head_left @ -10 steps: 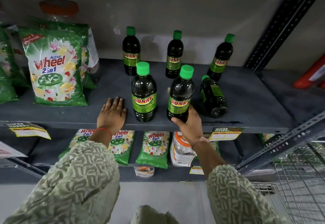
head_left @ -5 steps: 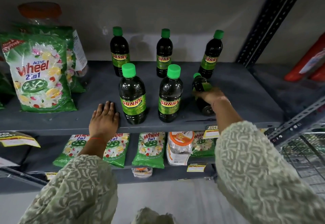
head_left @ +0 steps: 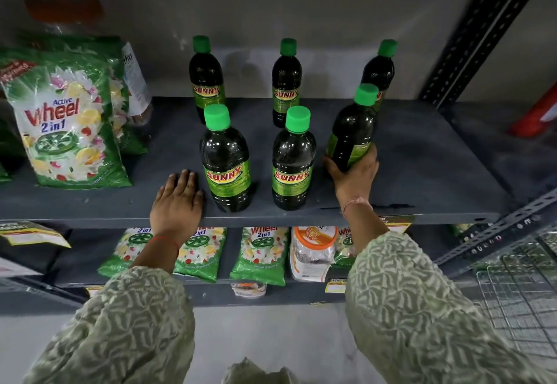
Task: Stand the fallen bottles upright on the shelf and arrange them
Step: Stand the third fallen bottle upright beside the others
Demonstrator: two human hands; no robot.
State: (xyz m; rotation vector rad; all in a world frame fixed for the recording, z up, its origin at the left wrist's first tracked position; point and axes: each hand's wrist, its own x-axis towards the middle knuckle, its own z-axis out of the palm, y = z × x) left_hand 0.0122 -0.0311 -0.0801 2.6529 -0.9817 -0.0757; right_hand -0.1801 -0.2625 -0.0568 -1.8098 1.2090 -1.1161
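Several dark Sunny bottles with green caps are on the grey shelf (head_left: pixel 422 154). Three stand in a back row: back-left bottle (head_left: pixel 206 82), back-middle bottle (head_left: pixel 286 82), back-right bottle (head_left: pixel 380 70). Two stand in front: front-left bottle (head_left: pixel 226 160) and front-middle bottle (head_left: pixel 292 160). My right hand (head_left: pixel 354 175) grips the base of a sixth bottle (head_left: pixel 352 133), held nearly upright and tilted slightly, to the right of the front-middle bottle. Beside the front-left bottle, my left hand (head_left: pixel 177 199) lies flat on the shelf's front edge with fingers apart, holding nothing.
Green Wheel detergent packs (head_left: pixel 63 124) stand at the shelf's left. More packs (head_left: pixel 259 254) and a jar (head_left: pixel 313 251) sit on the lower shelf. A slotted steel upright (head_left: pixel 482 28) rises at right, with a wire basket (head_left: pixel 521 302) below it.
My right hand left the front-middle bottle, reached to the bottle lying on its side at right, gripped it and raised it nearly upright. My left hand stayed put.
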